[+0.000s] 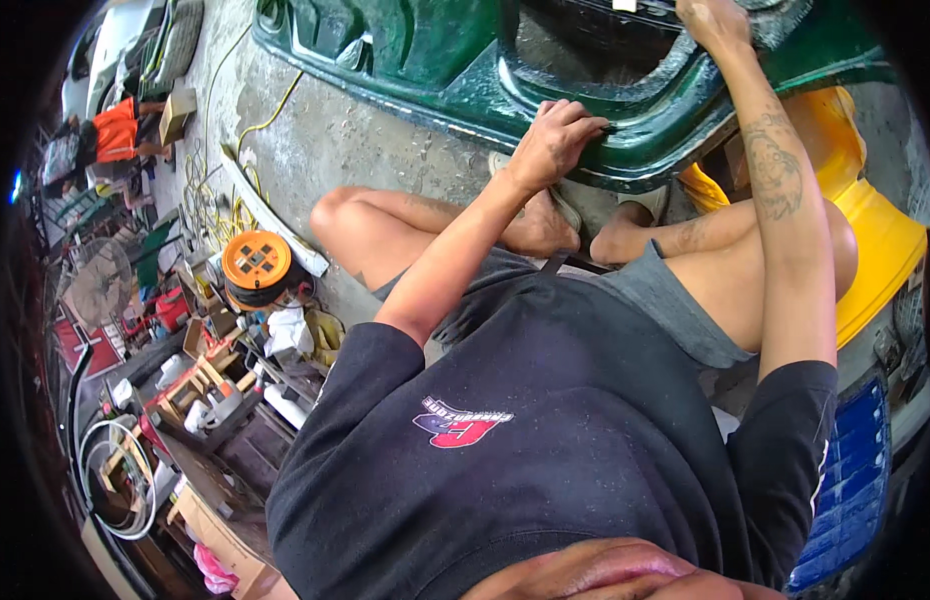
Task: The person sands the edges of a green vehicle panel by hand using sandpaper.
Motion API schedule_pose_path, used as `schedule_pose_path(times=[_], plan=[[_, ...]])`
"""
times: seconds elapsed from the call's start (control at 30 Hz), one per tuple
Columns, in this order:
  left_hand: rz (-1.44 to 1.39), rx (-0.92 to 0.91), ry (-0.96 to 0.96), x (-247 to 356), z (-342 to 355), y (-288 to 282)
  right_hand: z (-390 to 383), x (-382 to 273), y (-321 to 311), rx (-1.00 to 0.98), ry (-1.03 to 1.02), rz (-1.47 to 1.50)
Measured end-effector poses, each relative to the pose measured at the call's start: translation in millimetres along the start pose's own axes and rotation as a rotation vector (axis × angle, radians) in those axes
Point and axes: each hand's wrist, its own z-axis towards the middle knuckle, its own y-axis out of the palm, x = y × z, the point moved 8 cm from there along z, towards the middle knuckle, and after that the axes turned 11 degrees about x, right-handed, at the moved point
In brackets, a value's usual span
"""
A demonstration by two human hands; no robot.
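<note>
A large glossy green moulded panel (625, 155), like a vehicle body part, lies across the top of the view. Pale dust or scuffs mark its curved rim, and a dark opening (595, 50) shows within it. My left hand (557, 145) is on the near rim, its fingers curled against the green edge. Farther up and to the right, my right hand (715, 22) is closed over the panel beside the opening. The top edge of the picture cuts it off, so whatever is under its fingers is hidden.
Yellow moulded parts (870, 250) lie to my right, near a blue panel (845, 490). On the left are an orange cable reel (257, 259), yellow cords (270, 120) and cluttered boxes and tools (220, 400). Another person in an orange garment (116, 130) is at far left.
</note>
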Motion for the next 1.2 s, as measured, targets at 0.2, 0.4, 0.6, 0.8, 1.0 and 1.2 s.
schedule_pose_path(times=[0.2,0.4,0.6,0.8,1.0,1.2], plan=[[0.030,0.039,0.081,27.6,24.8,35.6,-6.1,0.0,-10.2,0.068,0.020,0.000],[0.055,-0.027,0.109,17.1,18.4,32.3,-3.8,3.7,-9.4,0.031,-0.015,0.057],[0.010,-0.075,0.083,16.5,20.8,30.2,-2.8,3.9,2.4,-0.086,0.116,0.064],[0.092,-0.011,0.089,39.7,35.0,45.3,-3.9,1.0,-2.0,-0.017,0.038,0.078],[-0.053,-0.035,0.093,25.9,39.8,24.4,-2.2,-0.4,-2.5,-0.071,0.078,0.009],[-0.158,0.093,-0.187,-17.2,29.0,-23.9,-2.3,-4.5,-3.7,-0.037,0.112,0.034]])
